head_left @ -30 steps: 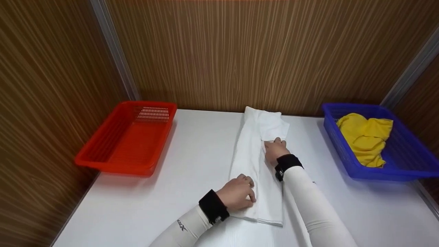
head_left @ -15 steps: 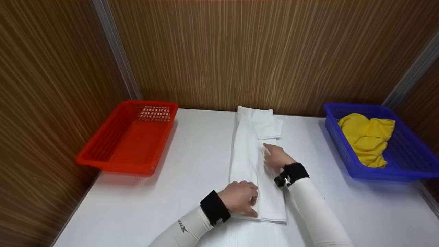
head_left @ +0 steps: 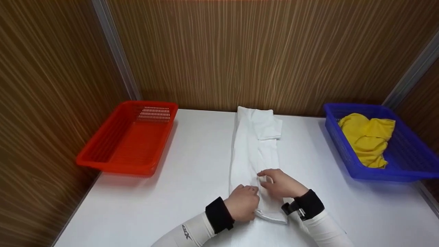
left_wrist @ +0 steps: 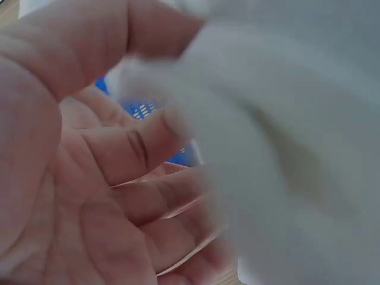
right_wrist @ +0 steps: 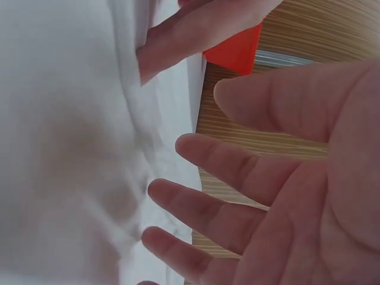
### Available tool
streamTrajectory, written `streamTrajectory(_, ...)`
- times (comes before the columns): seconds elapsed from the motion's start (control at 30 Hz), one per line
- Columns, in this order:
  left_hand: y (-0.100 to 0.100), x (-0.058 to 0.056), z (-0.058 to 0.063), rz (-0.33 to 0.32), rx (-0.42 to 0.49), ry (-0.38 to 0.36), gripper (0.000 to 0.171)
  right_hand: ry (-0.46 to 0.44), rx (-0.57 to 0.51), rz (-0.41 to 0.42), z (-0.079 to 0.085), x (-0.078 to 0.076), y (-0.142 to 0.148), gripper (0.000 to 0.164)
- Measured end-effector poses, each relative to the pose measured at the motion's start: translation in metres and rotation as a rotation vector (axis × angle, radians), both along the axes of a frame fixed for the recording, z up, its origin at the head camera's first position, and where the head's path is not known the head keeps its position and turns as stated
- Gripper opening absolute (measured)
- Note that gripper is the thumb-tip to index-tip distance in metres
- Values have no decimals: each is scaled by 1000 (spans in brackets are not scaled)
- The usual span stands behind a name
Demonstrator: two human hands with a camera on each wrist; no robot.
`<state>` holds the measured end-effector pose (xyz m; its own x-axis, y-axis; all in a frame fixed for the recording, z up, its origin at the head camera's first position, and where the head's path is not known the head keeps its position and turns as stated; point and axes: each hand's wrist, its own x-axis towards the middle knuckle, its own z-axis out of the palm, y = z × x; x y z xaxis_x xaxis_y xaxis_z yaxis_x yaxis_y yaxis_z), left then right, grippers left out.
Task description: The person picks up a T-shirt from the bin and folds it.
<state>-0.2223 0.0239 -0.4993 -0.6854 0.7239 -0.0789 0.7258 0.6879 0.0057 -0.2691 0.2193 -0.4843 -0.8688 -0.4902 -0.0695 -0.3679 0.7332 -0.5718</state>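
A white T-shirt (head_left: pixel 245 154), folded into a long strip, lies on the white table with a short sleeve (head_left: pixel 268 128) laid over at its far right. At the near end my left hand (head_left: pixel 242 203) pinches the hem between thumb and fingers; the left wrist view shows the cloth (left_wrist: pixel 285 89) at the thumb tip, blurred. My right hand (head_left: pixel 284 183) hovers low over the shirt's right side, just beyond the left hand. In the right wrist view its fingers (right_wrist: pixel 208 214) are spread and relaxed, with no cloth between them.
A red plastic basket (head_left: pixel 161 137) with nothing in it stands at the left. At the right, a blue basket (head_left: pixel 343 151) holds a yellow garment (head_left: pixel 365 137). Wood-grain panels (head_left: pixel 223 55) close off the back and sides of the white table (head_left: pixel 192 154).
My right hand has come from beside the sleeve down to the near half of the shirt. My left hand has taken hold of the hem, and the near left corner is lifted.
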Motion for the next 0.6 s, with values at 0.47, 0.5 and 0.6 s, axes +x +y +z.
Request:
streamTrajectory(0.47,-29,-38,6,220,596,-467,12,69,95,143,21,26,-14,37)
streamTrajectory(0.5,-30,-39,7,221,601,-469,14,106,95,140,19,25,-15,28)
streamTrajectory(0.6,-31,-36,13,216,543,-449,27,182,63,127,14,21,-15,17)
